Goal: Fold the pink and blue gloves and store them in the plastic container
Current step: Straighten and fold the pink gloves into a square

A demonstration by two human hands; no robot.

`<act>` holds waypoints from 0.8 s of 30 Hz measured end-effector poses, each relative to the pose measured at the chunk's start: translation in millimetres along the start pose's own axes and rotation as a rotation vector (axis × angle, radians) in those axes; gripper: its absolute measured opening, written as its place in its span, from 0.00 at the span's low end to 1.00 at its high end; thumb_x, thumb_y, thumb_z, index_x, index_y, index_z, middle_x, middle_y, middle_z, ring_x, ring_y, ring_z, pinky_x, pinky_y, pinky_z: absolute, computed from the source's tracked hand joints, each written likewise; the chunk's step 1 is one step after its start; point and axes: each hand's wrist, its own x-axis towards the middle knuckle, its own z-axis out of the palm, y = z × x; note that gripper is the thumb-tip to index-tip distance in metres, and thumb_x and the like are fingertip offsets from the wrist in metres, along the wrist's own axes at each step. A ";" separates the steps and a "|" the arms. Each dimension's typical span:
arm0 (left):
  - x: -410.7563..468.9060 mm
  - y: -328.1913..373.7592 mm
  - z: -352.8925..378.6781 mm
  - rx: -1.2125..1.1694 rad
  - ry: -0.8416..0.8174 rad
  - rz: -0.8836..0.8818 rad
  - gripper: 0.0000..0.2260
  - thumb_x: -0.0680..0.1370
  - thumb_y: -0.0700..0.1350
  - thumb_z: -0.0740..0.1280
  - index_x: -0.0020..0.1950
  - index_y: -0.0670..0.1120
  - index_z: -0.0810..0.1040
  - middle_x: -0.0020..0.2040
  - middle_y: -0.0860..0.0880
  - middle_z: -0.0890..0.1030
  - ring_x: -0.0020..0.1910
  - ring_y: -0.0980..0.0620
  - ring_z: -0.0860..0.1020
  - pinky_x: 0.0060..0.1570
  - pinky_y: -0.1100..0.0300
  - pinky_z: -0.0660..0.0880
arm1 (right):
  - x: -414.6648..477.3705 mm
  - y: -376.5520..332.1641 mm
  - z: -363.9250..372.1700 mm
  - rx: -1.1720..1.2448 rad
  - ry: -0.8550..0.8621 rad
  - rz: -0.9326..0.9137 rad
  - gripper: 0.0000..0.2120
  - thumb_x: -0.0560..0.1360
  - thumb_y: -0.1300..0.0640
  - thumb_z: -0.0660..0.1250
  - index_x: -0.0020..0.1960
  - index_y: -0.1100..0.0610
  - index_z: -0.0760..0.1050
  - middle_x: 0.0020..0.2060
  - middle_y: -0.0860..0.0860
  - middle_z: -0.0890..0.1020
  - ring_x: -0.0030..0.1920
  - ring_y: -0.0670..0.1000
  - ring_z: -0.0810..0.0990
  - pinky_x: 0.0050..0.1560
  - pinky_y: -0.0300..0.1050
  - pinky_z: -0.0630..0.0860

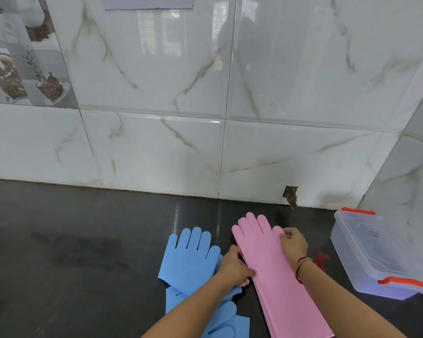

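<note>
- Pink gloves [279, 276] are being kept flat on the dark worktop [83, 240], right of centre. Fingers are pointing at the back edge and cuffs are running toward the near edge. They appear to be stacked one on the other.
- Left hand [235, 267] is being held at the pink gloves' left edge, with the thumb laid on top and the fingers curled at the edge, so the edge is being pinched.
- Right hand [293, 245] is being held at the pink gloves' thumb side. Its fingers are curled and that edge is being gripped. A red thread band [300, 264] is being worn on the wrist.
- Blue gloves [188, 259] are lying just left of the pink ones and are not being held. One is spread flat with fingers toward the back edge; the other is crossed beneath it, nearer the front edge, partly hidden by the left forearm.
- Plastic container [366, 252], clear with orange-red clips and its lid on, is sitting at the right edge near the back right corner, apart from the gloves.
</note>
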 end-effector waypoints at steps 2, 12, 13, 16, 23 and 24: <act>1.0 2.8 -2.2 -0.039 -0.029 -0.037 0.20 0.72 0.39 0.74 0.56 0.48 0.67 0.41 0.47 0.77 0.29 0.56 0.75 0.24 0.68 0.72 | 3.0 -3.0 -4.4 -0.092 -0.038 0.009 0.12 0.78 0.63 0.58 0.60 0.62 0.73 0.58 0.59 0.77 0.56 0.57 0.75 0.56 0.48 0.72; 4.7 -0.2 4.8 -0.011 0.101 -0.011 0.13 0.76 0.45 0.71 0.53 0.50 0.67 0.38 0.49 0.78 0.26 0.57 0.75 0.23 0.68 0.71 | -14.0 -42.6 29.7 -0.393 -0.182 -0.499 0.10 0.78 0.55 0.61 0.56 0.57 0.74 0.53 0.53 0.76 0.42 0.44 0.72 0.41 0.31 0.67; 4.0 0.5 4.4 -0.004 0.102 -0.011 0.14 0.76 0.45 0.71 0.54 0.50 0.67 0.38 0.49 0.79 0.26 0.57 0.75 0.23 0.68 0.72 | -13.4 -44.4 34.9 -0.429 -0.219 -0.475 0.12 0.78 0.53 0.61 0.57 0.58 0.74 0.52 0.53 0.77 0.41 0.44 0.73 0.41 0.32 0.67; 2.3 0.5 4.1 -0.004 0.093 -0.001 0.15 0.75 0.45 0.72 0.54 0.49 0.67 0.38 0.49 0.79 0.25 0.57 0.76 0.24 0.68 0.73 | -12.5 -40.4 43.8 -0.520 -0.246 -0.415 0.13 0.77 0.52 0.62 0.58 0.58 0.73 0.49 0.54 0.80 0.43 0.48 0.76 0.46 0.39 0.73; 3.1 -1.0 3.4 -0.016 0.086 0.011 0.15 0.75 0.45 0.72 0.53 0.49 0.67 0.38 0.50 0.78 0.24 0.57 0.76 0.24 0.68 0.74 | -21.0 -38.5 53.3 -0.613 -0.138 -0.481 0.08 0.79 0.59 0.55 0.52 0.56 0.72 0.45 0.52 0.76 0.38 0.47 0.73 0.40 0.41 0.73; 3.2 -1.3 3.9 -0.017 0.087 0.010 0.15 0.75 0.45 0.72 0.53 0.49 0.67 0.39 0.50 0.79 0.24 0.57 0.76 0.25 0.67 0.74 | -21.9 -36.7 52.6 -0.592 -0.116 -0.506 0.07 0.79 0.58 0.55 0.52 0.56 0.71 0.44 0.51 0.75 0.37 0.47 0.72 0.38 0.41 0.73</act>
